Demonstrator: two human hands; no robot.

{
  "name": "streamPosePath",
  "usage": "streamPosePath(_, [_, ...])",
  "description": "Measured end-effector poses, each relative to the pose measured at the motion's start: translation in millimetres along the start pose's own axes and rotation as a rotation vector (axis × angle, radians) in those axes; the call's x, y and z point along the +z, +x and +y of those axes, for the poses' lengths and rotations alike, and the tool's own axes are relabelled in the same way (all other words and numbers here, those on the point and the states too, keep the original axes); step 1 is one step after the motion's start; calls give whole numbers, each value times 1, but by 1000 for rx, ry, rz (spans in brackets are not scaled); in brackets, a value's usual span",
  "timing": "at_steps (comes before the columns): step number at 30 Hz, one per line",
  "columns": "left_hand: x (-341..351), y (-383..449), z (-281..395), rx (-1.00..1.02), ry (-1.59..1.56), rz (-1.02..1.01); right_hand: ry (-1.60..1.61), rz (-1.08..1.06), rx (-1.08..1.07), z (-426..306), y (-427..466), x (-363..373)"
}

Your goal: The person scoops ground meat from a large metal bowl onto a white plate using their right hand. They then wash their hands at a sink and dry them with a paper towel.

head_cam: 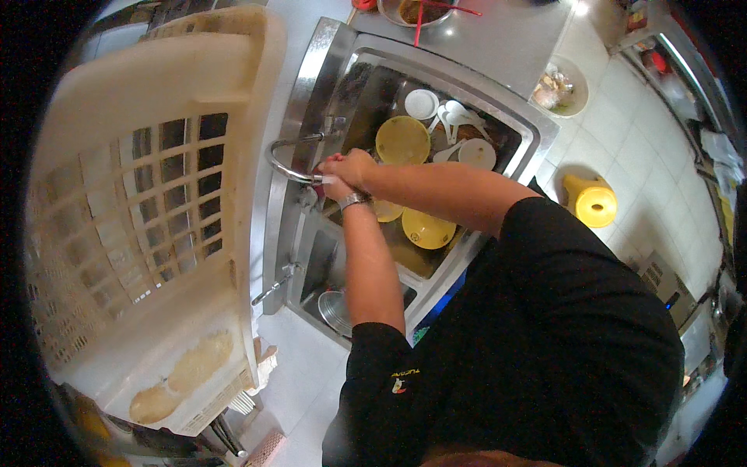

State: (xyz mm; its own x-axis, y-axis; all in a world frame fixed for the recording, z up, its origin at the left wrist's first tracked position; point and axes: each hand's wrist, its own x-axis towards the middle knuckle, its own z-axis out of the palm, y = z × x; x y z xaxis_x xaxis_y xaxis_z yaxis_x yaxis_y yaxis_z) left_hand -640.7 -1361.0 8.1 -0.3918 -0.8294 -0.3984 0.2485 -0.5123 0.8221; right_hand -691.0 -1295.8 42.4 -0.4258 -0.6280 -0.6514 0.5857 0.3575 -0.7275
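Observation:
My left hand (335,187), with a metal-banded watch on the wrist, is at the end of the curved chrome faucet (283,169). My right hand (353,167) lies against it, fingers bent. Something reddish shows at their far edge; whether it is held cannot be told. Beneath and beside the hands, the steel sink's basin (408,257) holds a large yellowish bowl (402,140), a yellow bowl (429,227) and another partly hidden by my arm. Behind them lie a round white dish (421,104), several white spoons (458,114) and a white round-headed utensil (477,154).
A large beige plastic basket (245,146) stands at left. The second basin holds a round metal vessel (334,312). On the steel counter is a metal bowl (390,13) with red chopsticks (419,26). A waste bin (575,87) and yellow stool (595,204) stand on the floor.

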Motion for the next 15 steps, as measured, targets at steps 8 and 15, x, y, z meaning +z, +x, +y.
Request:
streamPosePath(8, [0,-45,27,-119,988,-467,-538,160,-368,29,-12,26])
streamPosePath(15, [23,-48,58,-423,1473,-870,149,-697,135,26,18,-32])
